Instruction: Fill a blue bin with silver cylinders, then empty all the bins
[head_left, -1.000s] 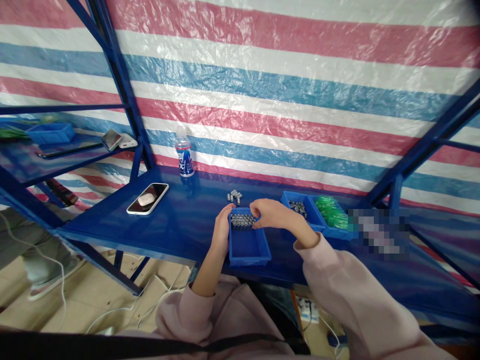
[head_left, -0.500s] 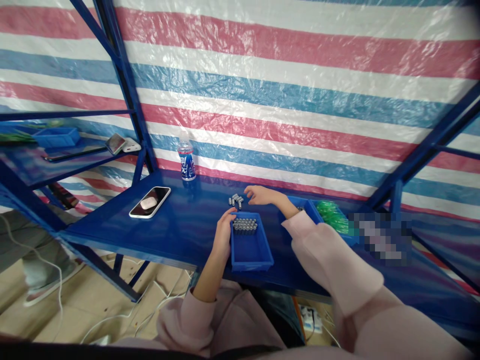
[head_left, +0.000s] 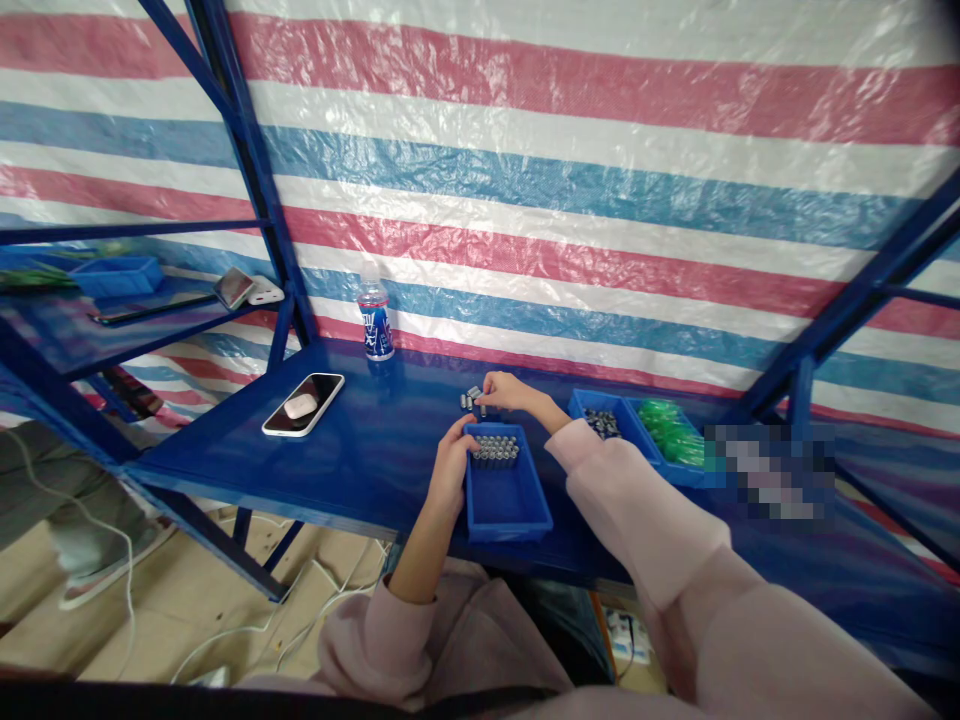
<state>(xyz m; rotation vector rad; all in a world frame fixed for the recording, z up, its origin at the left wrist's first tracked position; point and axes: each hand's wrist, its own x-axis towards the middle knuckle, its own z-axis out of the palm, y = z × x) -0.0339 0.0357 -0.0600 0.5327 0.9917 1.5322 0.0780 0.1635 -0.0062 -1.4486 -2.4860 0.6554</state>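
My left hand (head_left: 451,462) grips the near blue bin (head_left: 510,515) at its left wall, thumb and fingers over the rim. Inside that bin, small silver metal cylinders (head_left: 496,450) stand upright in rows at the far end. Just beyond the bin, my right hand (head_left: 504,391) is closed in a pinch on a small metal cylinder (head_left: 482,408), partly covered by the fingertips. Several loose cylinders (head_left: 466,400) lie on the blue table beside those fingertips.
To the right stand a blue bin of small metal parts (head_left: 602,422) and another with green plastic pieces (head_left: 670,432). On the left are a phone (head_left: 324,397) with a white case (head_left: 301,405) on it and a bottle (head_left: 376,325). Striped sheeting (head_left: 525,200) hangs behind.
My right hand has moved left and down onto the loose cylinders, its fingers closing. The bin of metal parts at right is less covered by my arm. My left hand stays at the near bin.
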